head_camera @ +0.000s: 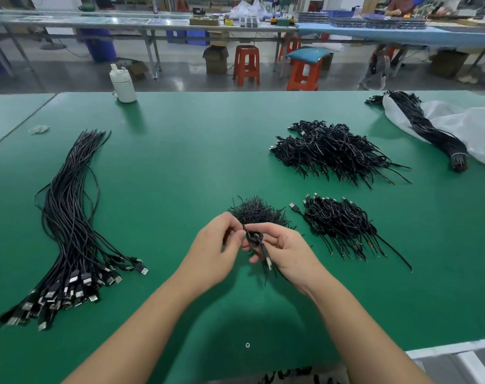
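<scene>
I pinch a coiled black USB cable (254, 239) between my left hand (216, 252) and right hand (287, 252), above the green table (180, 176). It seems light and springy, so I hold the coil itself, not the plug.

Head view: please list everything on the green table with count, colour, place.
Long straight black USB cables: one bundle, black, left.
Piles of coiled black cables: two, black, right.
Heap of short black wire pieces: one, black, behind the hands.
Tied black cable bundle: one, black, far right, on white plastic bag.
White plastic bottle: one, white, far left.
Coiled black USB cable: one, black, held by both hands.
Left hand, right hand: two, bare, centre.
</scene>
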`<state>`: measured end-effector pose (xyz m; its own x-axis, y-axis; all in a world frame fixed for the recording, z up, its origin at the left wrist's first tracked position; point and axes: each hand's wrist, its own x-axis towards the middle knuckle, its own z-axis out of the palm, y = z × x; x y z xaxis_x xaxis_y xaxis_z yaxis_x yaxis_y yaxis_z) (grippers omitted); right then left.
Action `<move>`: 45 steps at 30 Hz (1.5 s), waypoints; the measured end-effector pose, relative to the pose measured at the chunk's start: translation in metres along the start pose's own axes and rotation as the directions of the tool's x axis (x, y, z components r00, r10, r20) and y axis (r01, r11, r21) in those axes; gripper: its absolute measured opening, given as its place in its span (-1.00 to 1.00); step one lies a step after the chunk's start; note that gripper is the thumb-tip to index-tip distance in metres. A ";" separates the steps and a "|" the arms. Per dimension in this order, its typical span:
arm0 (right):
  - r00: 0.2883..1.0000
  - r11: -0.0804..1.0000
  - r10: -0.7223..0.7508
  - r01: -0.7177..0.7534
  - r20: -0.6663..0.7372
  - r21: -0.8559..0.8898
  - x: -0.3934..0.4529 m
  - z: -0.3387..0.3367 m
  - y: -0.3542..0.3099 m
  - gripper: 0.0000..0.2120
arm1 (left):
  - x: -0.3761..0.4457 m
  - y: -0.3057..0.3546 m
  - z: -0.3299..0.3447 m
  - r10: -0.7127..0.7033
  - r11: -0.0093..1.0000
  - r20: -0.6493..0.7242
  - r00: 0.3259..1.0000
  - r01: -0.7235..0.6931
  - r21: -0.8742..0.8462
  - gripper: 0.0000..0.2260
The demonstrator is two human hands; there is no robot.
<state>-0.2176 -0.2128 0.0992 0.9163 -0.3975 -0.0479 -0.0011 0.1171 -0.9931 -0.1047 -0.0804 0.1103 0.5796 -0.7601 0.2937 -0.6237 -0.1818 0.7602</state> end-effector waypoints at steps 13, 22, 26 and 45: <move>0.994 0.972 0.096 -0.084 0.044 -0.218 0.000 -0.013 0.010 -0.62 | 0.002 -0.008 0.014 0.520 0.709 0.116 0.846 -0.503 0.494 -0.88; 0.967 0.952 0.235 -0.208 0.099 -0.223 0.001 -0.031 0.004 -0.65 | 0.009 -0.036 0.034 0.643 0.649 0.032 0.765 -0.566 0.509 -0.75; 0.969 0.866 0.234 -0.245 -0.080 -0.435 0.011 -0.047 -0.009 -0.63 | 0.015 -0.063 0.042 0.419 0.813 -0.087 0.904 -0.330 0.480 -0.79; 0.746 0.093 0.019 -0.664 -0.666 -0.742 0.075 -0.205 -0.026 -0.51 | 0.010 -0.147 0.039 -0.098 0.690 -0.184 0.978 0.200 0.696 -0.85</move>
<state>-0.2311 -0.4322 0.0996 0.4171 -0.9002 -0.1253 -0.9057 -0.4002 -0.1399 -0.0280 -0.0859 -0.0208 0.7248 -0.6105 0.3193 -0.6789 -0.7118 0.1800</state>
